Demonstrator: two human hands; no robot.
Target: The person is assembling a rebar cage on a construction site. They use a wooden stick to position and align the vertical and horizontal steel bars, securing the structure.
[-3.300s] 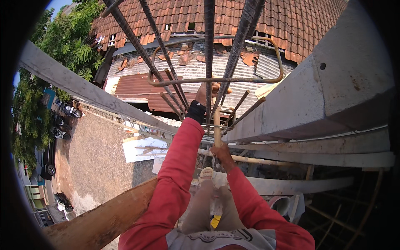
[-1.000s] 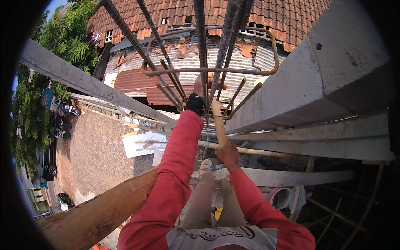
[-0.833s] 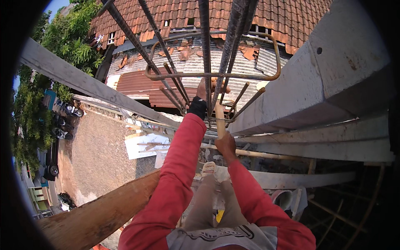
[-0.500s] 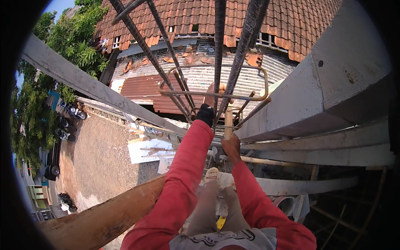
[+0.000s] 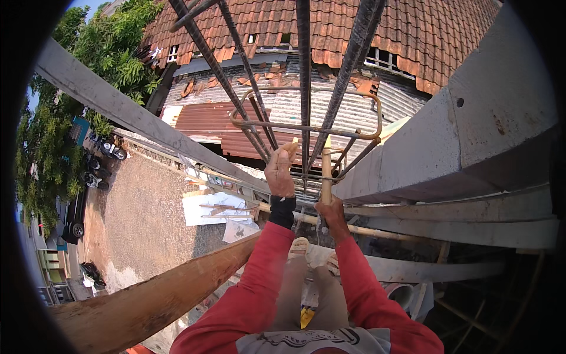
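Note:
My right hand (image 5: 332, 213) is closed around the lower end of a pale wooden stick (image 5: 326, 174), which stands upright with a narrow top beside the steel bars. To the left of the stick, my left hand (image 5: 280, 172), with a black band at its wrist, is raised with the fingers pinched together. A small pale piece (image 5: 295, 141) shows at its fingertips, too small to name. In front of both hands rise ribbed steel reinforcing bars (image 5: 305, 71), ringed by a bent steel stirrup (image 5: 306, 128). A lower stirrup passes close to the stick.
A grey concrete beam (image 5: 424, 159) runs along the right. Another pale beam (image 5: 147, 118) slants in from the upper left. A wooden plank (image 5: 159, 289) lies at lower left, high above the paved yard (image 5: 147, 218). A bamboo pole (image 5: 377, 233) crosses below my hands.
My left hand has come back from among the bars, nearer to me and lower left, with the small pale piece at its fingertips. My right hand keeps hold of the stick.

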